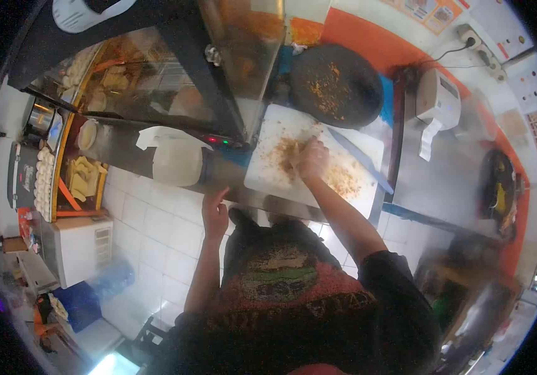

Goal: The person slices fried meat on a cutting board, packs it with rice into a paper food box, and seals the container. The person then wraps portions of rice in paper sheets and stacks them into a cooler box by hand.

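Note:
My right hand [311, 159] is down on the white cutting board [368, 150], its fingers drawn together at brown chopped food [286, 153]; what they hold, if anything, is hidden. More chopped bits [343, 181] lie spread on the board beside my wrist. A knife with a pale blade [359, 159] rests slantwise along the board's right side. Off the counter's front edge, my left hand [216, 212] hangs in the air with a finger extended, holding nothing. Close to it stands a whitish container [177, 161] with paper at its top.
Behind the board sits a round dark stone slab [336, 86] with orange-brown scraps. A glass display case [156, 75] stands at the back left. At the right are a small white printer [438, 99] with paper hanging out and a dark pan [498, 187]. Eggs [44, 181] fill trays at far left.

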The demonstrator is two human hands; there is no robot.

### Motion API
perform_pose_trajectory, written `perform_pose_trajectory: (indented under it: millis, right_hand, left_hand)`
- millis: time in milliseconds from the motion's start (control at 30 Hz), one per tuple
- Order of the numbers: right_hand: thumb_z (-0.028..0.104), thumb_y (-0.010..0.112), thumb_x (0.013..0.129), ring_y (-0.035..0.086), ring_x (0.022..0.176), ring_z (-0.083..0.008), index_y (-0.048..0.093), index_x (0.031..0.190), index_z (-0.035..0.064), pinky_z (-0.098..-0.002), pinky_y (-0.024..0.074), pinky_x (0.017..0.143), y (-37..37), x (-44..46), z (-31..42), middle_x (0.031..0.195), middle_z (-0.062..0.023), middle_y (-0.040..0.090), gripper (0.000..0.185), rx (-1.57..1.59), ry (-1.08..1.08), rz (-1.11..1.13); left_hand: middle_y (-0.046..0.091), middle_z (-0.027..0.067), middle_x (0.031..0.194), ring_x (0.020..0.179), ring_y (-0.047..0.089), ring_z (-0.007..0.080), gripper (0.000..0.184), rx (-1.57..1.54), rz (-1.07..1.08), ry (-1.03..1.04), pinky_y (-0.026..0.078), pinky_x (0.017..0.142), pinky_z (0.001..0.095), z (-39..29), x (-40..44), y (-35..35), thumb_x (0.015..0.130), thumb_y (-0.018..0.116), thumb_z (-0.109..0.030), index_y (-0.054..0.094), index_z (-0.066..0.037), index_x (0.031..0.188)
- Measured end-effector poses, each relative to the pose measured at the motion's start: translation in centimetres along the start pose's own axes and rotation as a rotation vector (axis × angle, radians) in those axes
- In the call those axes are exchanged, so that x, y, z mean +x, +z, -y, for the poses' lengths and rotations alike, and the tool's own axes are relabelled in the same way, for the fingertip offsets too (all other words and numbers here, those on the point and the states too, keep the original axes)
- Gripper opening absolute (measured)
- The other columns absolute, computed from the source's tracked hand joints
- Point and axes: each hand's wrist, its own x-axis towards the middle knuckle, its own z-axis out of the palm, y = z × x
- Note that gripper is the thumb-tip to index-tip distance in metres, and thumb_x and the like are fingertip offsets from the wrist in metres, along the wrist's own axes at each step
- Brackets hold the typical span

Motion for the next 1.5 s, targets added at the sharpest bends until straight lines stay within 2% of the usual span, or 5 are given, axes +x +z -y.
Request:
perform_pose_trajectory:
  millis: [367,533,667,1233,1500]
  right_hand:
    - [0.030,0.070,0.083,0.062,0.096,-0.0312,0.061,0.105,0.0061,-0.0413,0.0517,0.082,0.5,2.2,-4.6,0.097,-0.0170,0.063,0.034,-0.009,-0.188,-0.116]
    - [0.025,0.069,0.086,0.063,0.095,-0.0255,0.058,0.122,0.0082,-0.0431,0.0559,0.069,-3.7,2.5,-4.8,0.100,-0.0084,0.064,0.041,1.439,0.557,0.575]
    - [0.023,0.070,0.085,0.063,0.096,-0.0245,0.056,0.127,0.0114,-0.0436,0.0555,0.074,-4.5,0.2,-4.8,0.110,-0.0080,0.063,0.045,1.902,0.471,0.511]
    - [0.022,0.066,0.088,0.061,0.089,-0.0239,0.059,0.117,0.0131,-0.0398,0.0510,0.076,-0.2,-8.5,14.2,0.103,-0.0071,0.063,0.031,2.105,0.487,1.091]
    - [0.015,0.070,0.088,0.062,0.102,-0.0250,0.055,0.123,0.0129,-0.0425,0.0526,0.086,4.0,-9.6,27.6,0.112,-0.0079,0.062,0.038,1.825,0.424,0.749]
  left_hand:
    - [0.066,0.0133,0.104,0.098,0.059,0.0316,0.048,0.027,-0.015,0.034,0.047,0.089,0.0411,4.1,0.8,-2.1,0.075,0.048,0.008,0.069,-0.010,0.116]
    - [0.065,0.0128,0.098,0.095,0.058,0.0312,0.049,0.038,-0.148,0.232,0.047,0.087,0.0415,5.9,1.5,-3.7,0.074,0.048,0.008,0.068,-0.008,0.116]
    - [0.066,0.0129,0.101,0.093,0.057,0.0303,0.049,0.091,-0.048,-0.017,0.048,0.084,0.0412,5.9,1.3,-5.4,0.073,0.048,0.010,0.069,-0.007,0.114]
    - [0.055,0.0154,0.127,0.106,0.051,0.0332,0.050,0.220,-0.304,-0.092,0.045,0.090,0.0435,9.9,2.5,-7.8,0.074,0.056,0.004,0.063,-0.009,0.121]
    - [0.046,0.0117,0.134,0.122,0.041,0.0365,0.030,0.433,-0.222,0.063,0.031,0.103,0.0527,15.0,6.3,-9.9,0.072,0.071,-0.010,0.067,-0.016,0.102]
